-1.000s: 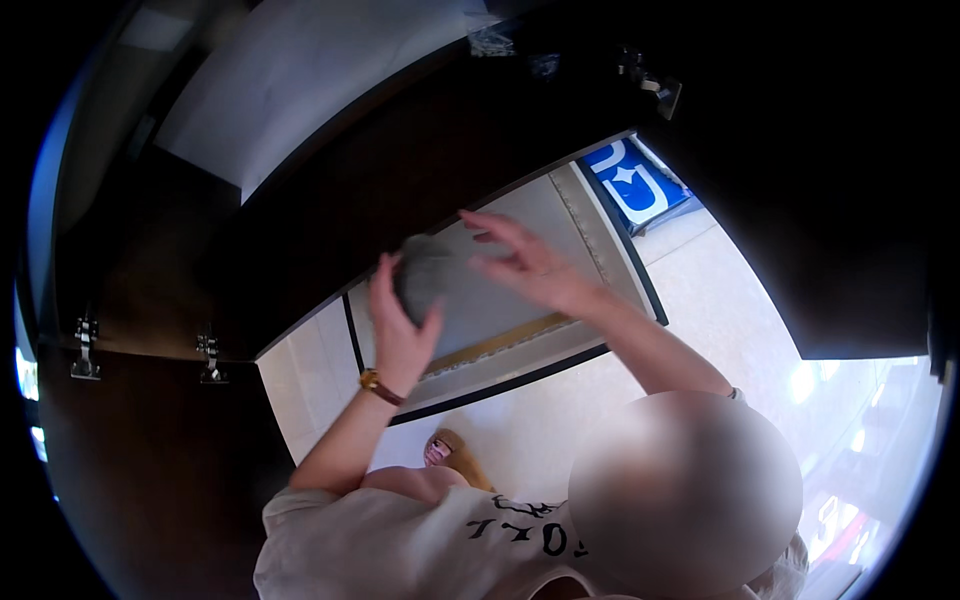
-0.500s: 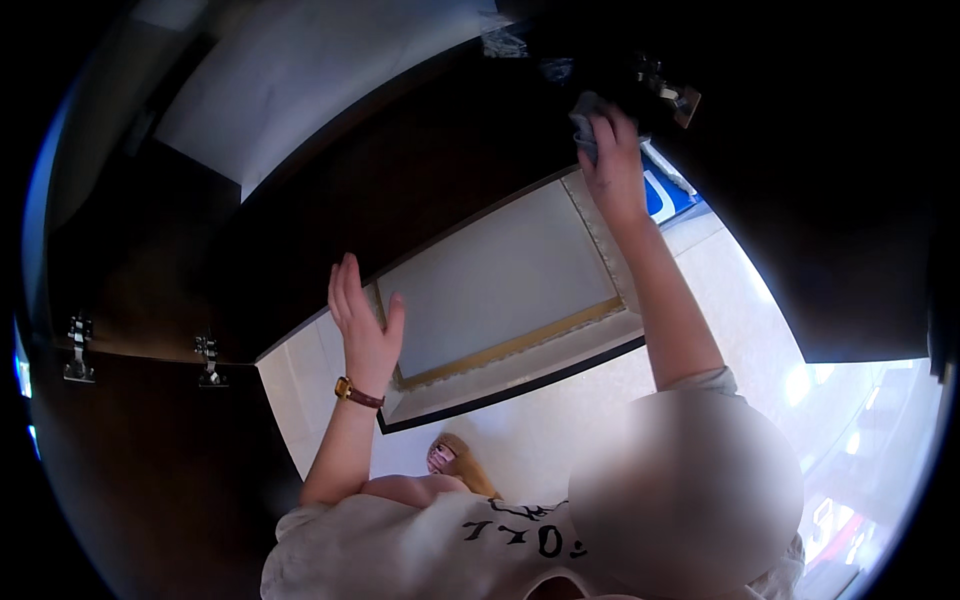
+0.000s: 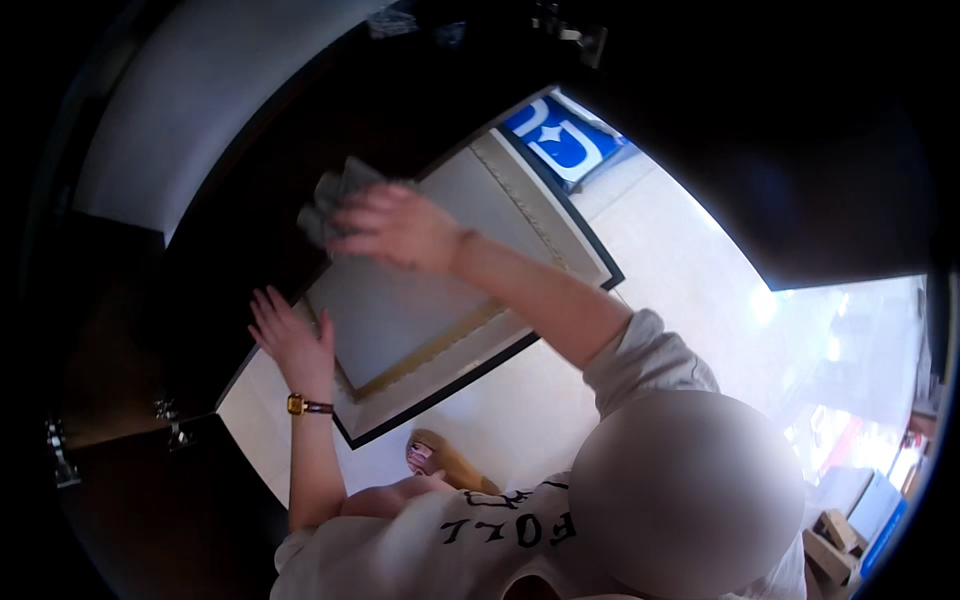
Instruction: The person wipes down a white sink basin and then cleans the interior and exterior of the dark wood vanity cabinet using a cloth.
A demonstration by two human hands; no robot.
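Note:
A grey cloth (image 3: 335, 205) lies under the fingers of my right hand (image 3: 400, 228), which holds it against the dark wooden surface inside a cabinet (image 3: 270, 170). Motion slightly blurs both. My left hand (image 3: 292, 335) is at the near edge of that dark wood, fingers stretched out and nothing in it; a watch with a brown strap (image 3: 308, 405) is on its wrist. Below my hands is a flat grey panel (image 3: 400, 320) with a gold strip along its side and a pale, black-edged frame around it.
Metal hinges (image 3: 178, 425) stick out at the lower left, and another hinge (image 3: 580, 30) at the top. A dark cabinet door (image 3: 800, 150) spreads to the right. A blue-and-white printed item (image 3: 565, 140) lies beyond the panel. Boxes (image 3: 845, 535) stand at the lower right on the pale floor.
My right hand has swept left with the cloth, from near the upper hinge toward my left hand. The view has turned and shifted; my left hand stays at the cabinet edge.

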